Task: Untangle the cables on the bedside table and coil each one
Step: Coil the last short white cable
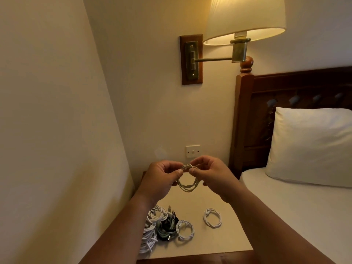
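Note:
A coiled white cable (188, 184) hangs in the air above the bedside table (215, 199). My left hand (162, 178) pinches its top at the left and my right hand (209, 173) pinches it at the right, where a strand wraps round the loops. On the table below lie a separate white coil (212, 217), another white coil (185, 229), a dark and grey-green bundle (167, 226) and a pile of white cables (150, 231) at the left, partly hidden by my left forearm.
A wall stands close on the left. The bed with a white pillow (310, 145) and wooden headboard (245, 119) borders the table on the right. A wall lamp (243, 20) hangs above, and a wall switch (192, 151) sits behind my hands.

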